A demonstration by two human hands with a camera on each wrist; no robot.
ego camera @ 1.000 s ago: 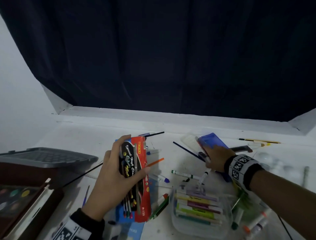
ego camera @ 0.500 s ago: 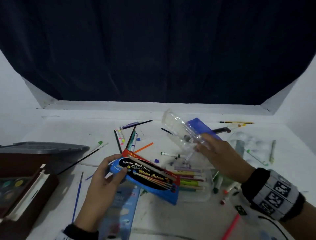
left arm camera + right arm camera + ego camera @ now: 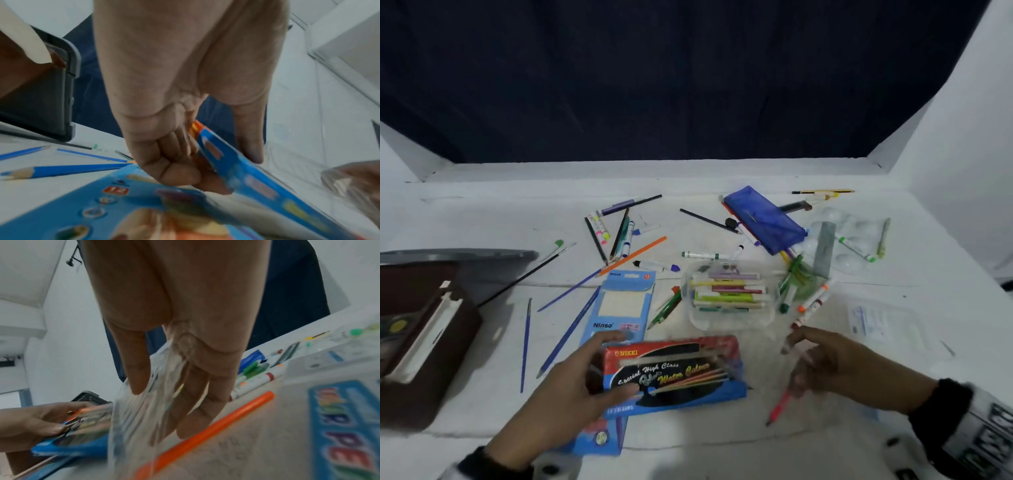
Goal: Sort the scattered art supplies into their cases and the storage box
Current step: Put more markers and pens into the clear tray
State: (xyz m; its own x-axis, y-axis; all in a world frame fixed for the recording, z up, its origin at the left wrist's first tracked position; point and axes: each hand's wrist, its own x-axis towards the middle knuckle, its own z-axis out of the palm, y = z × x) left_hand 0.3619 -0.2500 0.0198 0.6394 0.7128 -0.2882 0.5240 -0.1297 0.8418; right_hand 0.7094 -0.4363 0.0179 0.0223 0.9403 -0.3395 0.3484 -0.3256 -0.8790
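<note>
Left hand (image 3: 571, 387) gripping water colour box (image 3: 671, 371) at its left end, fingers curled under, thumb on top; box lying low over table (image 3: 482, 212), partly overlapping blue pencil card (image 3: 619, 308). Right hand (image 3: 835, 363) holding clear plastic lid (image 3: 139, 410) between thumb and loosely bent fingers, just right of box, not touching it. Orange pencil (image 3: 779, 407) lying under right hand. Clear marker tub (image 3: 729, 294) sitting beyond box, near but apart. Blue pouch (image 3: 760, 219) lying further back right. Grey storage box (image 3: 458, 257) and brown paint case (image 3: 424, 342) crowding left table edge. Open room showing along near edge between hands, and far-left back of table. Loose brushes and pencils scattering between paint case and card.

Left wrist view showing fingertips (image 3: 185, 175) tucked under box, hidden in head view. Right wrist view showing lid clearly, only a blur in head view; also printed pen packet (image 3: 347, 426) at right.
</note>
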